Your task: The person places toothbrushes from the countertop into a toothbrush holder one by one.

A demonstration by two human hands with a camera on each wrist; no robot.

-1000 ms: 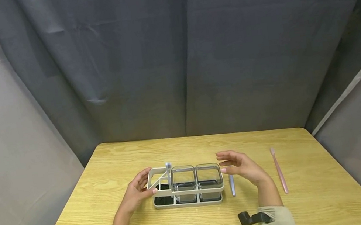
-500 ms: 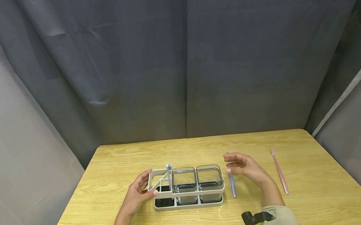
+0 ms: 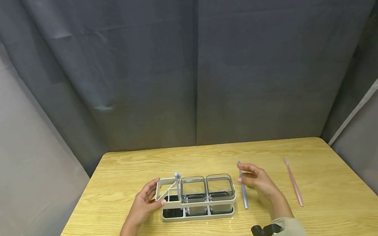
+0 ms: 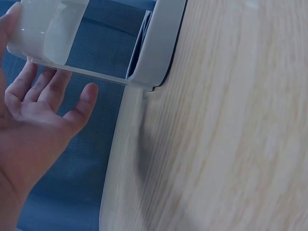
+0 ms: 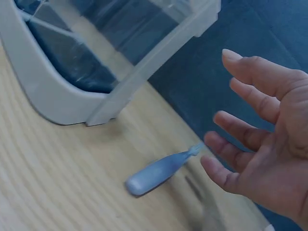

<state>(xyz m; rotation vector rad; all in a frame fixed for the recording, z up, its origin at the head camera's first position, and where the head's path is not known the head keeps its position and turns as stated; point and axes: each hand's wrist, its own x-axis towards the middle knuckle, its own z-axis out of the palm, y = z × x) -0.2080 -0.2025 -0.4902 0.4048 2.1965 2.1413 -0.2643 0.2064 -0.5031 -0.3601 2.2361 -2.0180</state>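
while the left hand [image 3: 145, 203] rests with straight fingers [image 4: 45, 86] against the left end of the rack [image 3: 199, 210], the right hand [image 3: 257, 180] is held just above the worktop [image 3: 325, 211], open, nothing gripped in it. its fingers [image 5: 243, 132] are relaxed and slightly bent, with the palm turned toward the rack. the blue brush [image 3: 243, 189] is seen lying flat on the worktop between the rack's right end and the right hand, just beside that hand's fingertips and to their left. its long axis runs away from the person, roughly in line with the rack's short side, with the head at the far end and the handle end near. in the right wrist view the rounded handle end [image 5: 154, 173] is seen below the fingers, apart from them; no touch is shown. the right hand is clearly the nearer one to it; the left is cut off from it by the rack. a pink brush [image 3: 294, 182] lies further right, well apart, nearly parallel. another blue brush stands upright in the rack's left compartment [image 3: 177, 181], and two clear cups [image 3: 206, 192] are seated in the others.
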